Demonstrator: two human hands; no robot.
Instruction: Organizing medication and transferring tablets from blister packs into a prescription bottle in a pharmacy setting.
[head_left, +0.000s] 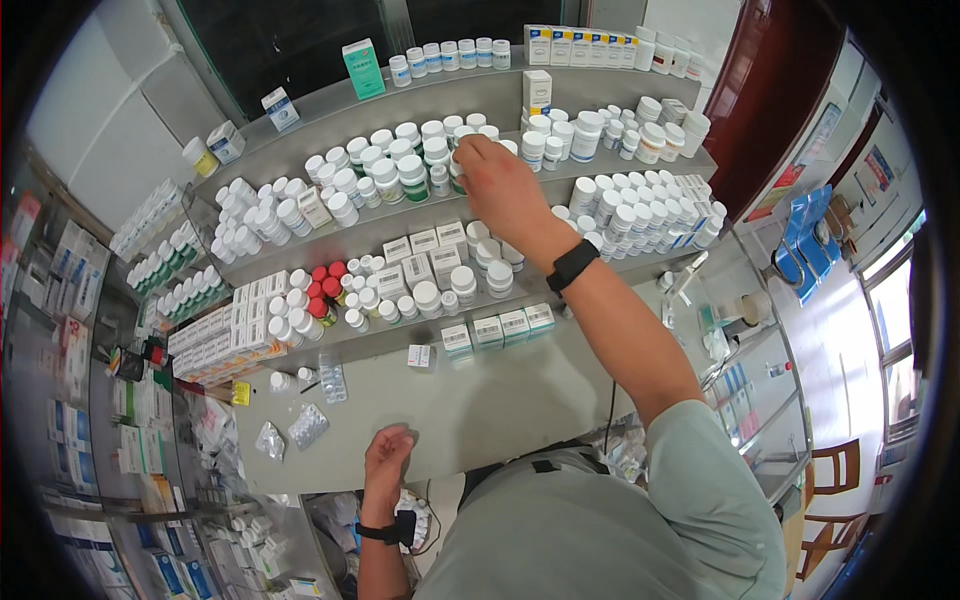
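My right hand (496, 184) reaches over the middle metal shelf, with its fingers bent down among white-capped pill bottles. A bottle with a green label (413, 180) stands just left of it, and a smaller white bottle (439, 180) is closer still. My fingertips are partly hidden by the back of the hand, so whether they grip a bottle cannot be told. Low down, my left hand (388, 456) hovers at or over the front edge of the grey counter (480, 405). Its fingers are loosely curled, and nothing shows in it.
Barcoded cartons (501, 330) and one small box (421, 357) sit below the shelves. Blister packs (308, 426) and small white bottles (282, 382) lie to the left. Red-capped bottles (331, 288) fill part of the lower shelf. Glass cases (757, 412) flank the counter; blue chairs (804, 244) stand beyond.
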